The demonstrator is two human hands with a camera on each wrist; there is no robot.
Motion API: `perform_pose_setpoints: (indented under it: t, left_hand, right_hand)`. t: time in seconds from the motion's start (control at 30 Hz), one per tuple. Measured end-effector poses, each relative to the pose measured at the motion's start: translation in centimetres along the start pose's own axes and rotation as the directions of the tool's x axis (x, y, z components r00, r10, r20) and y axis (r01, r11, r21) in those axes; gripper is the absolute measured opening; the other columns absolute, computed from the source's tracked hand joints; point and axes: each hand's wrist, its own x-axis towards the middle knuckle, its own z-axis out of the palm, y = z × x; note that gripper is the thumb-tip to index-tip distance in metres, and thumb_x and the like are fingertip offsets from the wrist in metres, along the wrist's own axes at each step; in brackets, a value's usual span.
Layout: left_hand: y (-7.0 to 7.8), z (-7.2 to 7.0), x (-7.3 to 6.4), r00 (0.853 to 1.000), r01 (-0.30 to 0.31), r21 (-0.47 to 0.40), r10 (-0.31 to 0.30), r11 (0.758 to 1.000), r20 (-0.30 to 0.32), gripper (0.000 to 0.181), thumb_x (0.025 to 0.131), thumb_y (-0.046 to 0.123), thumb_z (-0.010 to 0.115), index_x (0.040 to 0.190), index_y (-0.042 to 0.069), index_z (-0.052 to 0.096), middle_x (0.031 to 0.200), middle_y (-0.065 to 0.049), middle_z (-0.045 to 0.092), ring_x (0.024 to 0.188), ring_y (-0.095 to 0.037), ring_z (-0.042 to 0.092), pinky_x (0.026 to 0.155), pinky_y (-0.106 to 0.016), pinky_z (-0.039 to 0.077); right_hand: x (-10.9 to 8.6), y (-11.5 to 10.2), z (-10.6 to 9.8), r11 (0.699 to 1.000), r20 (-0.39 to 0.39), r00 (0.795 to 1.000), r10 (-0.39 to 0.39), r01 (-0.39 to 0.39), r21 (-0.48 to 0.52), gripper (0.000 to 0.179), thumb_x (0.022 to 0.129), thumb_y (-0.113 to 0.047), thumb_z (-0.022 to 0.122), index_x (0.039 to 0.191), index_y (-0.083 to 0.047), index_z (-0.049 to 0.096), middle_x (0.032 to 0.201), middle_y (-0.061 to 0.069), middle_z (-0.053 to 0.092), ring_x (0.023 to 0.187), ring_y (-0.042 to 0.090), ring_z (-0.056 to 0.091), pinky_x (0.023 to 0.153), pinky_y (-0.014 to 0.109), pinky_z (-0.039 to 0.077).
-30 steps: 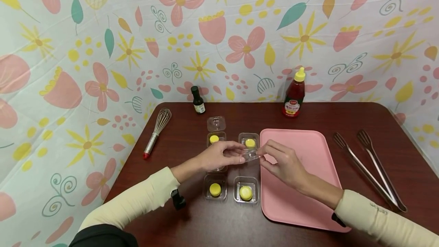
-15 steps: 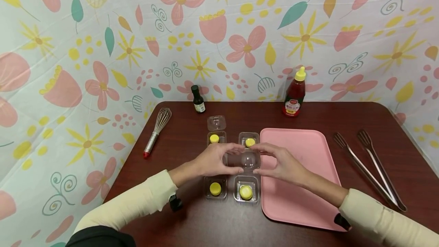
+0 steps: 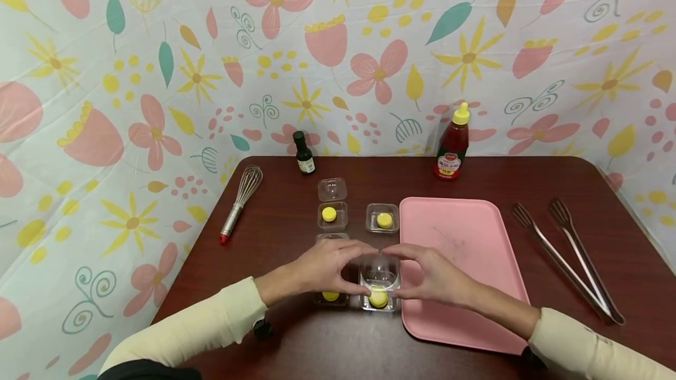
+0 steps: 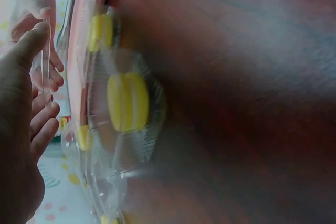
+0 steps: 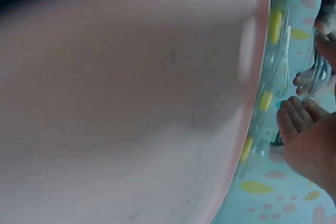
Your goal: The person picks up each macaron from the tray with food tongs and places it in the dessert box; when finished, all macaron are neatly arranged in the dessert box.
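Observation:
Both hands hold a clear domed plastic lid (image 3: pixel 379 268) by its edges, level above the front right clear box (image 3: pixel 391 308). In that box lies a yellow macaron (image 3: pixel 378 297). My left hand (image 3: pixel 328 267) pinches the lid's left side between thumb and fingers, and my right hand (image 3: pixel 437 274) pinches its right side. In the left wrist view the lid (image 4: pixel 46 61) appears edge-on, apart from the box (image 4: pixel 149 129) below. The front left box's macaron (image 3: pixel 330 296) is partly hidden by my left hand.
A pink tray (image 3: pixel 465 327) adjoins the boxes on the right, with tongs (image 3: pixel 575 268) beyond. Behind are a back right box (image 3: pixel 372 224), a back left box (image 3: pixel 340 226) with its lid (image 3: pixel 331 189), a dark bottle (image 3: pixel 304 154) and a ketchup bottle (image 3: pixel 452 148). A whisk (image 3: pixel 240 201) lies left.
The lid, tilted between my fingers a second ago, has been levelled. Both hands have carried it toward the front, from behind the front right box to above it.

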Motion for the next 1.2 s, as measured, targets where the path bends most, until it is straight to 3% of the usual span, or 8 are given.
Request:
perform_pose_setpoints:
  t: [0.17, 0.57, 1.2]
  left_hand:
    - [0.6, 0.5, -0.4, 0.999, -0.029, 0.017, 0.028, 0.999, 0.015, 0.078, 0.085, 0.057, 0.087, 0.145, 0.014, 0.062, 0.139, 0.004, 0.068, 0.125, -0.008, 0.065, 0.104, -0.027, 0.052]
    - [1.4, 1.4, -0.7, 0.994, 0.017, 0.036, -0.021, 0.999, 0.108, 0.079, 0.082, 0.062, 0.086, 0.145, 0.020, 0.064, 0.138, 0.007, 0.068, 0.123, -0.006, 0.065, 0.101, -0.025, 0.053]
    - [1.8, 1.7, -0.6, 0.993, -0.014, 0.100, 0.002, 0.995, 0.122, 0.080, 0.082, 0.065, 0.085, 0.143, 0.016, 0.066, 0.135, 0.005, 0.070, 0.119, -0.006, 0.067, 0.097, -0.024, 0.055]
  right_hand:
    - [-0.6, -0.5, 0.7, 0.997, -0.008, 0.999, -0.044, 0.043, -0.068, 0.071, 0.076, -0.018, 0.098, 0.139, -0.005, 0.066, 0.132, 0.002, 0.072, 0.120, 0.024, 0.069, 0.102, 0.049, 0.055]
    - [-1.3, -1.1, 2.0, 0.988, 0.014, 0.999, -0.049, 0.050, -0.148, 0.072, 0.072, -0.015, 0.099, 0.136, -0.003, 0.068, 0.128, 0.003, 0.073, 0.117, 0.020, 0.069, 0.100, 0.045, 0.057]
    - [-1.1, -1.8, 2.5, 0.976, 0.009, 1.000, -0.017, 0.019, -0.219, 0.067, 0.071, -0.020, 0.101, 0.128, -0.004, 0.072, 0.121, 0.004, 0.075, 0.107, 0.016, 0.070, 0.094, 0.043, 0.059]
